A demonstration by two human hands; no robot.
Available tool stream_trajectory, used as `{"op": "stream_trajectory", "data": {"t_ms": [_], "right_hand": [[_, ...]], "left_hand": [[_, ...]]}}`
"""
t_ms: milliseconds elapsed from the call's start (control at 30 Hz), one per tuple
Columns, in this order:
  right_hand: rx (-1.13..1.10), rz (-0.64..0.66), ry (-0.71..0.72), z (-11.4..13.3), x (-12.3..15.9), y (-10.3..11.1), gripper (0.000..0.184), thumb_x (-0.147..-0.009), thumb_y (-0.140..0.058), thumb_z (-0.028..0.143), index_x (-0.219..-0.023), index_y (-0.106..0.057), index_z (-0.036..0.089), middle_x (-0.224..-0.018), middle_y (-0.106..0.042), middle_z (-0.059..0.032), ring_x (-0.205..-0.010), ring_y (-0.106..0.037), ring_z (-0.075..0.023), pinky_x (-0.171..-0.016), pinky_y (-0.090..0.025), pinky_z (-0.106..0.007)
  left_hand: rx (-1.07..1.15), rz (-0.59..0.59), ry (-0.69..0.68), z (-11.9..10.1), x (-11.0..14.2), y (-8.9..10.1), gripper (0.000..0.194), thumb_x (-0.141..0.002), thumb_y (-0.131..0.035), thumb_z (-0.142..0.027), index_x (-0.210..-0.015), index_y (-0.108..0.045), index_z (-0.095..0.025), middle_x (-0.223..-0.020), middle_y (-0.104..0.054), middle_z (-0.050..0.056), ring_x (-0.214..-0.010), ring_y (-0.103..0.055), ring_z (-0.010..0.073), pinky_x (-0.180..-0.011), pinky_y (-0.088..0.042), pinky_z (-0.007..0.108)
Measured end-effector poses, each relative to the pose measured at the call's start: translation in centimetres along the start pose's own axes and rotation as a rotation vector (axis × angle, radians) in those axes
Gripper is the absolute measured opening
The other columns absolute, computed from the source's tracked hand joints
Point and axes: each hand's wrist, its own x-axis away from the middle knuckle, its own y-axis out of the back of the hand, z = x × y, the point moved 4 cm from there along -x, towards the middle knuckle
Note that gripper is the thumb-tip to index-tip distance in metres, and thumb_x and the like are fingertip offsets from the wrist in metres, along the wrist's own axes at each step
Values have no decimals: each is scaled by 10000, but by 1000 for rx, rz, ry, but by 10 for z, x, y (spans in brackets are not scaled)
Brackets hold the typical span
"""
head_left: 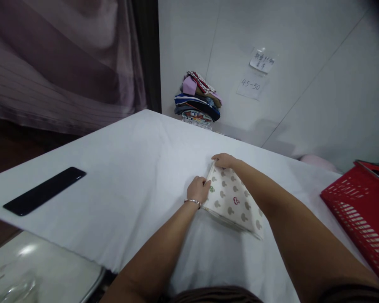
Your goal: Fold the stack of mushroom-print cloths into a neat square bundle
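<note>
A folded cream cloth (230, 198) printed with grey, red and green mushroom-like shapes lies at a slant, several layers showing along its near edge. My left hand (198, 190), a bracelet on its wrist, grips the cloth's left edge near the near corner. At the far left corner, my right hand (224, 160) is closed on the same cloth, fingers curled over its edge. My right forearm hides part of the cloth's right side.
A white-covered table (120, 168) carries a long black flat panel (46, 191) on the left. Folded clothes (197, 101) are stacked beyond the far edge. A red plastic basket (360, 210) stands at right. Paper notes (261, 61) hang on the wall, and a pinkish curtain (60, 63) hangs at left.
</note>
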Motion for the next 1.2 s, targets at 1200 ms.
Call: {"op": "stream_trajectory", "data": {"t_ms": [1200], "right_hand": [[-191,-139,-17,-18,0,-22,508,-824,-502,464,-1267,-523,216,-1286,-537,-70,-1149,-502,-249,-958,-388,-339]], "left_hand": [[-69,34,4,-3,0,1,316,-876,-403,-388,-809,-663,-220,-908,-617,38,-847,-572,159,-726,-397,259]]}}
